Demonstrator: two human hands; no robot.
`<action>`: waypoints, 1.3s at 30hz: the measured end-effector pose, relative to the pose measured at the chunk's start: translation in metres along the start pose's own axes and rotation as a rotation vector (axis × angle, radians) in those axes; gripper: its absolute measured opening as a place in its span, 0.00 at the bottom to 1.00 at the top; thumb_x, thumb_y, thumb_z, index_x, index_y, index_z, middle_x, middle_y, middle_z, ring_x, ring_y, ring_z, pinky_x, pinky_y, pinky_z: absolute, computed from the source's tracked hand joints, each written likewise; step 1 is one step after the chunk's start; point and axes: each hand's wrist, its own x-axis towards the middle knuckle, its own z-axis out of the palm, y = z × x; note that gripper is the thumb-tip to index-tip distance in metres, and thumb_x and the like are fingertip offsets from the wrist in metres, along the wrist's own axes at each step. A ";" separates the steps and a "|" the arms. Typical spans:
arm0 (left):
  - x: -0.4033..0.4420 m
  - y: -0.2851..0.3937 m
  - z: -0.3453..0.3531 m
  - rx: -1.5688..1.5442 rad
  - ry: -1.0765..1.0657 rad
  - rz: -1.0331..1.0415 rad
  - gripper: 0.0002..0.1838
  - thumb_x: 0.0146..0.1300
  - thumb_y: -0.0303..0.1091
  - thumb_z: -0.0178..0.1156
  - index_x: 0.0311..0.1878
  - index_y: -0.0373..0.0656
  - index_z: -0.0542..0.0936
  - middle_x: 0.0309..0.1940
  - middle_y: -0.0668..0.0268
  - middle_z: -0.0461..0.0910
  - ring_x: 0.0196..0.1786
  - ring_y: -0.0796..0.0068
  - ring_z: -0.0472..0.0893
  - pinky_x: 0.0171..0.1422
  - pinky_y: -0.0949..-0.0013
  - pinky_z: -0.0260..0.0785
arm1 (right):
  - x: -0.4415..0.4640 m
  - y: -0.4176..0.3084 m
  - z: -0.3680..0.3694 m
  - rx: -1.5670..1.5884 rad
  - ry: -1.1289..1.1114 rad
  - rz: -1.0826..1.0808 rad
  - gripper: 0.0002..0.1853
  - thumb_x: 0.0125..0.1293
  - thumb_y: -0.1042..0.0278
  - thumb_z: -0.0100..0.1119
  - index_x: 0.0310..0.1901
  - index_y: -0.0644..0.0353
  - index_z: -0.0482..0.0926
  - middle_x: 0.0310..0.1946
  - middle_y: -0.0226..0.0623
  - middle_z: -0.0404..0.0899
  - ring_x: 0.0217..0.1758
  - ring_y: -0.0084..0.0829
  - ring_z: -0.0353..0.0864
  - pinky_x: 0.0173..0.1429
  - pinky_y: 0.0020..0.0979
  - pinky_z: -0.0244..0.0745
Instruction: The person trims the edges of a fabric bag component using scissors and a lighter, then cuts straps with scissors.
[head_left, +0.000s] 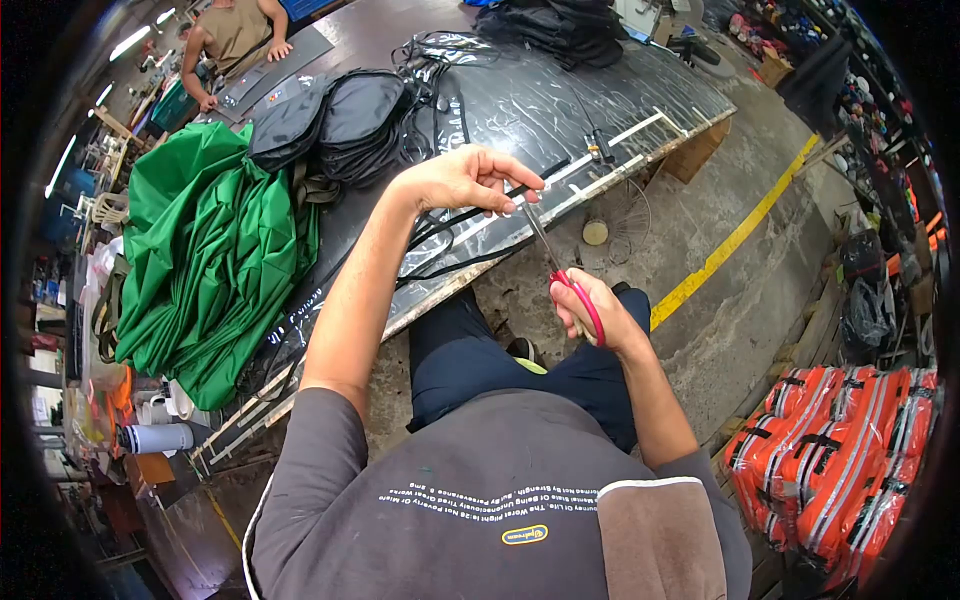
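Observation:
My left hand (465, 183) is raised over the table's near edge, its thumb and fingers pinched on a narrow black strap (462, 218). Part of the strap is hidden behind the fingers. In my right hand (600, 310) is a pair of scissors (540, 232) with pinkish-red handles. The blades point up at my left fingertips, close to the strap; whether they touch it I cannot tell. More thin black straps lie on the dark tabletop (520, 110) behind and below my left hand.
Green fabric (200, 250) is heaped on the table's left, beside stacked black pouches (350, 115). More black items (555, 30) are piled at the far side. Across the table a person (235, 40) works. Orange bags with reflective strips (840, 450) are stacked at lower right.

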 end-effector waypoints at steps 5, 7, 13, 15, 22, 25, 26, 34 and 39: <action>0.003 0.001 0.006 0.051 -0.080 -0.017 0.28 0.63 0.22 0.73 0.68 0.40 0.82 0.53 0.72 0.90 0.30 0.93 0.72 0.39 0.81 0.70 | 0.001 -0.003 0.004 0.007 0.016 -0.016 0.26 0.74 0.37 0.65 0.41 0.56 0.76 0.23 0.21 0.72 0.22 0.12 0.71 0.26 0.19 0.69; 0.004 0.002 0.009 0.073 -0.094 -0.041 0.29 0.62 0.22 0.74 0.68 0.41 0.83 0.52 0.74 0.90 0.30 0.93 0.72 0.40 0.81 0.71 | 0.002 -0.003 0.007 0.007 0.029 -0.043 0.26 0.74 0.37 0.66 0.41 0.56 0.76 0.23 0.21 0.72 0.22 0.12 0.71 0.26 0.19 0.69; 0.007 -0.004 0.014 -0.006 -0.117 -0.039 0.29 0.61 0.23 0.76 0.67 0.40 0.83 0.52 0.72 0.90 0.30 0.93 0.72 0.40 0.81 0.70 | 0.007 0.008 0.013 0.037 0.066 -0.100 0.24 0.75 0.40 0.66 0.40 0.56 0.76 0.23 0.20 0.72 0.21 0.11 0.70 0.25 0.19 0.70; 0.008 -0.006 0.014 -0.041 -0.125 -0.045 0.29 0.61 0.24 0.76 0.67 0.40 0.83 0.53 0.72 0.90 0.30 0.94 0.73 0.40 0.82 0.70 | 0.007 0.008 0.016 0.056 0.072 -0.107 0.23 0.75 0.42 0.66 0.40 0.56 0.76 0.23 0.20 0.72 0.22 0.11 0.70 0.25 0.19 0.69; 0.007 -0.007 0.012 -0.072 -0.148 -0.034 0.29 0.61 0.24 0.77 0.67 0.38 0.83 0.57 0.69 0.89 0.31 0.95 0.73 0.39 0.83 0.69 | 0.010 0.013 0.024 0.124 0.071 -0.148 0.23 0.75 0.43 0.67 0.41 0.57 0.76 0.24 0.20 0.72 0.23 0.11 0.71 0.26 0.18 0.70; 0.007 -0.007 0.012 -0.085 -0.150 -0.037 0.30 0.60 0.24 0.77 0.67 0.38 0.83 0.57 0.68 0.89 0.31 0.95 0.73 0.39 0.83 0.69 | 0.011 0.012 0.025 0.109 0.077 -0.140 0.24 0.74 0.42 0.68 0.40 0.58 0.76 0.24 0.20 0.72 0.22 0.11 0.71 0.25 0.18 0.71; 0.007 -0.005 0.011 -0.085 -0.154 -0.034 0.30 0.60 0.24 0.77 0.67 0.38 0.83 0.58 0.68 0.89 0.31 0.95 0.73 0.39 0.83 0.69 | 0.011 0.011 0.025 0.100 0.078 -0.131 0.24 0.74 0.42 0.69 0.40 0.58 0.76 0.23 0.20 0.72 0.22 0.11 0.71 0.24 0.18 0.70; 0.003 -0.005 0.005 -0.051 -0.158 -0.022 0.31 0.60 0.22 0.76 0.68 0.38 0.83 0.58 0.68 0.89 0.30 0.93 0.72 0.39 0.83 0.69 | 0.009 0.007 0.024 0.093 0.072 -0.111 0.24 0.72 0.42 0.71 0.37 0.57 0.74 0.23 0.21 0.74 0.21 0.11 0.71 0.21 0.19 0.65; 0.000 -0.007 0.002 -0.055 -0.112 -0.048 0.30 0.60 0.21 0.75 0.68 0.38 0.82 0.60 0.67 0.88 0.31 0.93 0.73 0.41 0.83 0.71 | 0.014 0.019 0.021 0.215 0.063 -0.252 0.18 0.70 0.57 0.75 0.38 0.57 0.73 0.26 0.24 0.77 0.22 0.12 0.73 0.23 0.19 0.66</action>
